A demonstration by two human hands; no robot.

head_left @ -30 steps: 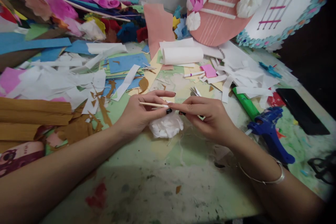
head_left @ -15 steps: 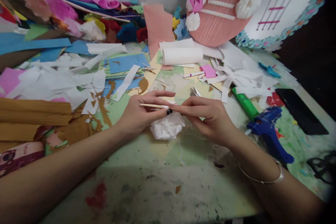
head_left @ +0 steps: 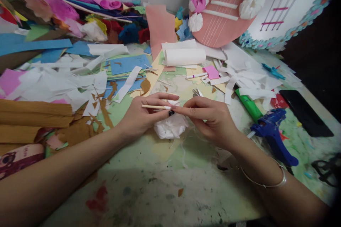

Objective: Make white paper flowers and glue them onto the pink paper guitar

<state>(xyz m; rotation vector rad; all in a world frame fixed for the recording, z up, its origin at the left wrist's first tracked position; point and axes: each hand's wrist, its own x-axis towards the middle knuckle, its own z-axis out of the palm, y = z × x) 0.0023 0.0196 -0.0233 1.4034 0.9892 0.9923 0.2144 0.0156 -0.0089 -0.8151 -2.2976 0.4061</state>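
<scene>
My left hand (head_left: 142, 115) pinches a thin wooden stick (head_left: 154, 106) that lies level and points right, with white paper wound at its tip. My right hand (head_left: 210, 117) meets it from the right, fingers pinched on that white paper at the stick's end. Just below both hands a white crumpled paper flower (head_left: 170, 127) rests on the paint-stained green table (head_left: 165, 188). What else lies inside the right hand's fingers is hidden.
A blue glue gun (head_left: 274, 133) and a green marker (head_left: 249, 104) lie to the right, next to a black phone (head_left: 306, 111). White paper scraps (head_left: 247, 71), a white paper roll (head_left: 185, 56), brown crepe strips (head_left: 32, 117) and coloured paper piles (head_left: 66, 17) crowd the back and left.
Both hands stay nearly in place. The right fingers have shifted slightly left along the stick's tip, and the white flower has nudged a little to the right.
</scene>
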